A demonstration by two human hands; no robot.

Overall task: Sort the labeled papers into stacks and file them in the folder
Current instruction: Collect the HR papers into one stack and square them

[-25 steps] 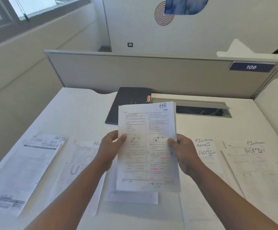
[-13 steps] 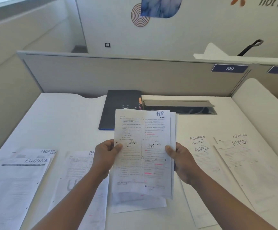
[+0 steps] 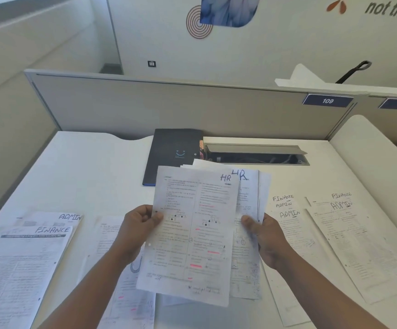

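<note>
HR papers [image 3: 192, 233] fanned between left hand [image 3: 138, 229] and right hand [image 3: 264, 236]

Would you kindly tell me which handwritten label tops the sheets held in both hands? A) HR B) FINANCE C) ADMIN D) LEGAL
A: the front white printed sheet, pinched by the left hand and the right hand, reads "HR" at its top right corner.

Fanned HR papers [image 3: 192, 233], folder [image 3: 172, 155] behind
</note>
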